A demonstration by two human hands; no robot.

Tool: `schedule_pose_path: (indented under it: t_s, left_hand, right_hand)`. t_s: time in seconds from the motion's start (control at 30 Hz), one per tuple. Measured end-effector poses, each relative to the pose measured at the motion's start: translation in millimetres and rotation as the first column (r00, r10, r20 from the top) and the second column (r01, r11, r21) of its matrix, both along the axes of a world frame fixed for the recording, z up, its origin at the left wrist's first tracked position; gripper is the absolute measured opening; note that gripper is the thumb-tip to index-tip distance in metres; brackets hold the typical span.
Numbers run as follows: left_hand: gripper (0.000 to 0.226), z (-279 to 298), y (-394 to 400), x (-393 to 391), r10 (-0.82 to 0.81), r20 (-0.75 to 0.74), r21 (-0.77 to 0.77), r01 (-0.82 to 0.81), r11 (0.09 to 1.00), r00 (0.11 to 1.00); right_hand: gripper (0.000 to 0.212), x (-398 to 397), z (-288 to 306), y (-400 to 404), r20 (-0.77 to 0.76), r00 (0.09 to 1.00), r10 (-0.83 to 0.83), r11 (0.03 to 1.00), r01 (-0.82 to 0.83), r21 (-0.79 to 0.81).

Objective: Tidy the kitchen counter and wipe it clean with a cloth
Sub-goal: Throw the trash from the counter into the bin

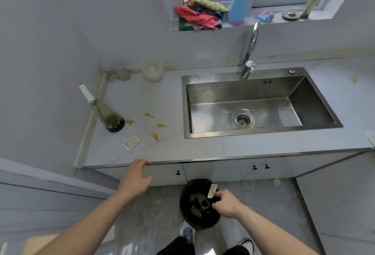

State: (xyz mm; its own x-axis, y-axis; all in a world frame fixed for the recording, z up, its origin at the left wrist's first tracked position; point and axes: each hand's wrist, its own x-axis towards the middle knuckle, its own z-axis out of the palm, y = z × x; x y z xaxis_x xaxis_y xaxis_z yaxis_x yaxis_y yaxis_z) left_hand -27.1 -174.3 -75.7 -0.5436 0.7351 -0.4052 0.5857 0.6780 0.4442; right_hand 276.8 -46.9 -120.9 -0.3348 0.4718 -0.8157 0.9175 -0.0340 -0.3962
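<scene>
Right hand (227,204) pinching packet (212,190) upright over bin (199,204), long axis near-vertical

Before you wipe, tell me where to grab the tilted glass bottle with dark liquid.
Take the tilted glass bottle around its slim neck just below the white cap, coming from the right, the sink side. It leans left toward the wall, so that side is blocked, and its wide base looks too broad for a sure grip.

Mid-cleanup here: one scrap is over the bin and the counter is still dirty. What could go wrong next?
1. The right hand pinches the paper scrap near the black bin's rim; released there, it may miss, like the scrap on the floor.
2. Wiping near the brown spills could knock the glass bottle.
3. The sachet may get smeared if not removed first.
</scene>
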Motion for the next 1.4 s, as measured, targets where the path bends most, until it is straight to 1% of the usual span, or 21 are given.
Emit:
schedule_pose_path:
  t_s: [0.13,0.2,0.27,0.33,0.43,0.53,0.63,0.8,1.0,1.07,1.1,1.17,1.23,1.3,1.4]
  left_hand:
    - [0.048,2.1,10.6,-39.9,0.027,-0.104,-0.027,-0.030,0.999,0.994]
    - [0.054,3.7,15.5,-57.6,0.040,-0.169,-0.072,-0.053,0.996,0.985]
    - [0.061,6.0,20.3,-75.2,0.005,-0.218,-0.151,-0.039,0.988,0.976]
    - [0.064,11.0,28.0,-87.0,-0.024,-0.208,-0.237,-0.026,0.971,0.978]
    - [0.063,9.1,36.3,-101.0,-0.074,-0.135,-0.387,0.016,0.922,0.988]
    - [0.063,-4.1,36.4,-113.3,-0.130,-0.105,-0.475,0.065,0.878,0.986]
    - [0.058,-8.1,38.7,-114.9,-0.138,-0.095,-0.481,0.076,0.874,0.986]
    - [0.066,-13.4,43.8,-115.3,-0.124,-0.146,-0.464,0.043,0.885,0.981]
    - [0.055,-15.9,46.6,-102.7,-0.147,-0.196,-0.426,0.051,0.903,0.969]
    - [0.053,-9.6,51.0,-87.4,-0.202,-0.220,-0.365,0.111,0.924,0.955]
    - [0.053,-6.7,50.6,-76.0,-0.248,-0.235,-0.320,0.166,0.933,0.940]
    - [0.056,-2.9,43.0,-45.1,-0.363,-0.244,-0.249,0.304,0.920,0.899]
    - [0.060,-3.2,33.3,-8.8,-0.483,-0.191,-0.201,0.448,0.871,0.854]
    - [0.061,-6.4,25.4,27.2,-0.592,-0.130,-0.185,0.567,0.803,0.795]
    - [0.060,-22.2,23.6,69.4,-0.696,-0.059,-0.220,0.671,0.708,0.715]
  right_hand:
    - [0.061,-1.4,6.5,-9.0,-0.025,0.998,-0.062,0.998,0.061,-0.010]
    - [0.060,5.4,5.4,-13.8,-0.038,0.995,-0.090,0.996,0.089,-0.015]
    - [0.057,9.2,10.8,-17.4,-0.049,0.992,-0.115,0.993,0.115,-0.004]
    - [0.055,13.3,15.7,-17.2,-0.055,0.990,-0.132,0.991,0.133,0.020]
    - [0.051,18.5,21.4,-14.9,-0.065,0.986,-0.152,0.986,0.156,0.066]
    - [0.047,21.3,23.3,-14.3,-0.084,0.984,-0.154,0.981,0.163,0.107]
    - [0.046,19.5,28.2,-14.8,-0.100,0.985,-0.139,0.979,0.153,0.138]
    - [0.048,16.1,36.2,-19.8,-0.120,0.983,-0.139,0.977,0.156,0.147]
    - [0.044,29.6,45.4,-23.1,-0.134,0.978,-0.163,0.970,0.184,0.162]
    - [0.044,37.1,46.2,-23.4,-0.125,0.977,-0.171,0.967,0.191,0.170]
    - [0.045,40.4,45.5,-23.9,-0.121,0.977,-0.176,0.965,0.195,0.173]
    - [0.046,46.0,42.1,-25.5,-0.117,0.974,-0.192,0.963,0.210,0.170]
    - [0.045,50.6,38.6,-27.2,-0.116,0.972,-0.205,0.961,0.222,0.163]
    - [0.046,55.7,35.5,-29.5,-0.113,0.969,-0.221,0.959,0.237,0.157]
    - [0.046,66.9,31.4,-36.8,-0.095,0.962,-0.256,0.953,0.268,0.144]
